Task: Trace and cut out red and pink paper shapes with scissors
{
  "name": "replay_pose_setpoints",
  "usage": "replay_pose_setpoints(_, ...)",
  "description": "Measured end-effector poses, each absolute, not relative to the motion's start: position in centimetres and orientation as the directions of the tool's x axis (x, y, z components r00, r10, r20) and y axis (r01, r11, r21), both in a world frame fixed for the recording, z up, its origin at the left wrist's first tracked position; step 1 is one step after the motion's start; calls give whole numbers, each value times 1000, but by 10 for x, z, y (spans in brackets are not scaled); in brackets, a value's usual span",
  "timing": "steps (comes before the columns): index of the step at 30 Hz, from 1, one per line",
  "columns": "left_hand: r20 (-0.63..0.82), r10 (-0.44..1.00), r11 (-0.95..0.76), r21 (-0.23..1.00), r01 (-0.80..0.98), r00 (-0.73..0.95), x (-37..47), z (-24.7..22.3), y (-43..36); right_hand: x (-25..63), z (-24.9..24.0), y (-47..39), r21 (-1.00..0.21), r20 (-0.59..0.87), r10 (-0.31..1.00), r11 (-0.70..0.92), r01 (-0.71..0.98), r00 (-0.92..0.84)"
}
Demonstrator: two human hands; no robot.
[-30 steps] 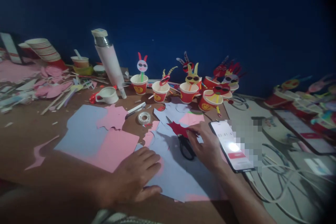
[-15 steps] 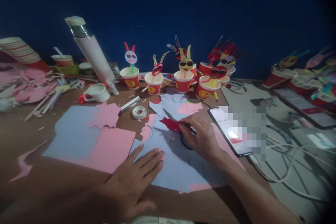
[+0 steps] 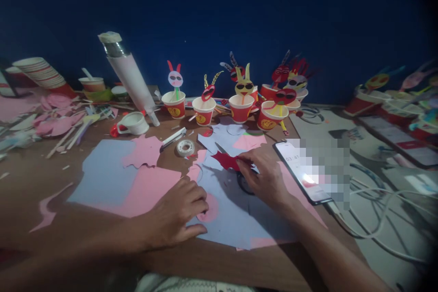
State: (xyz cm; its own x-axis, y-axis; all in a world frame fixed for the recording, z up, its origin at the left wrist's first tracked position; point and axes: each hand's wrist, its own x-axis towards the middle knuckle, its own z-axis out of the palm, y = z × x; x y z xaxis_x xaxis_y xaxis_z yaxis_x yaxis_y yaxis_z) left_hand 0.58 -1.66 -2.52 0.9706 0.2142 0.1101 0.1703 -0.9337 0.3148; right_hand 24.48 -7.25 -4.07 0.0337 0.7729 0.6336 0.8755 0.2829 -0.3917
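Note:
My right hand pinches a jagged scrap of red paper over the blue-grey sheet. A pair of scissors lies partly under that hand and the scrap; a blade tip shows beyond the red paper and a dark handle loop below it. My left hand rests at the sheet's left side, fingers bent and thumb held apart, with nothing visible in it. Close to its fingertips is a pink paper circle, partly covered by the hand.
A tape roll and a white pen lie behind the sheets. Red paper cups with paper faces line the back. At right are a phone and white cables; pink scraps lie at left.
My left hand has drawn back left from the pink circle, and its flat fingers have bent, uncovering more of it. My right hand still holds the red scrap. The view has shifted slightly.

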Motion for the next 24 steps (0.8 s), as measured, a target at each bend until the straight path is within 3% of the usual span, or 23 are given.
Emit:
replay_pose_setpoints(5, 182, 146, -966, 238, 101, 972, 8, -31, -16, 247, -43, -72, -403, 616, 787, 290, 868, 23)
replay_pose_setpoints(8, 217, 202, -921, 373, 110, 955, 7, -29, -14, 247, -46, -71, -413, 595, 803, 279, 867, 25)
replay_pose_setpoints(11, 27, 477, -686, 636, 353, 878, 14, -24, -8, 246, -47, -71, -424, 580, 814, 266, 866, 35)
replay_pose_setpoints(14, -218, 557, -465, 717, 519, 801, 26, -22, 1, 245, -48, -70, -442, 574, 817, 259, 859, 49)
replay_pose_setpoints(16, -200, 537, -514, 692, 506, 820, 31, -23, 6, 245, -48, -70, -458, 565, 823, 251, 853, 62)
replay_pose_setpoints(21, 78, 511, -786, 445, 429, 856, 24, -25, 12, 246, -47, -70, -461, 571, 818, 257, 849, 62)
replay_pose_setpoints(24, 251, 372, -891, 366, 268, 894, 14, -24, 2, 246, -48, -70, -458, 582, 811, 266, 848, 60)
